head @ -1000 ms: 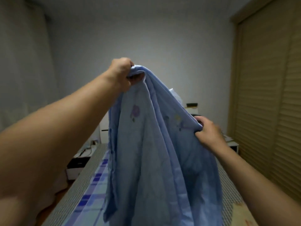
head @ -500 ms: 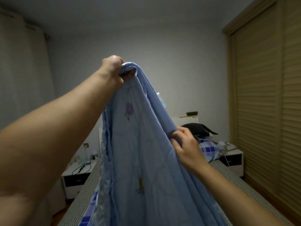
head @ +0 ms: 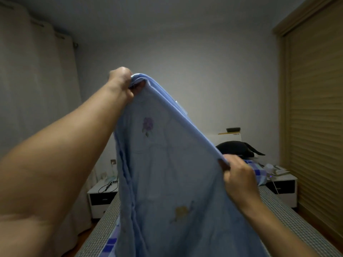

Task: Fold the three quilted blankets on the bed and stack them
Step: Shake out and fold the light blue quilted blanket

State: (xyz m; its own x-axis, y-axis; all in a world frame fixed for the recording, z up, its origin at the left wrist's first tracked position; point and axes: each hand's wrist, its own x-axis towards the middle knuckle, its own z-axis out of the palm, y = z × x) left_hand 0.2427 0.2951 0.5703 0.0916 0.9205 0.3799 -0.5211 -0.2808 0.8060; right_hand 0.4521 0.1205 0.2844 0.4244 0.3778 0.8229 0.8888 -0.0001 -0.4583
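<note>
One pale blue quilted blanket [head: 167,182] with small embroidered flowers hangs in the air in front of the person, well above the bed; I can see two flowers on it, a purple one near the top and a yellowish one lower down. Only this one blanket is plainly in view as a blanket being handled. The left hand [head: 121,82] is raised high, its fingers curled tight round a bunched corner at the blanket's peak. The right hand [head: 238,175] sits lower and to the right, pinching the blanket's sloping edge between thumb and curled fingers. From those two grips the cloth falls in long folds down toward the bed with its grey woven cover [head: 289,219], where a strip of blue-and-white checked fabric [head: 110,245] shows at the bottom left.

Two white bedside cabinets with dark drawer fronts stand at the far end, one on the left [head: 101,197] with cables lying on top, one on the right [head: 282,184] carrying small objects too dim to name. A black soft lump [head: 235,148] rests on a blue checked pillow [head: 258,171] at the head of the bed. Pale curtains [head: 37,99] hang on the left, and a tan slatted wardrobe door [head: 315,117] fills the right.
</note>
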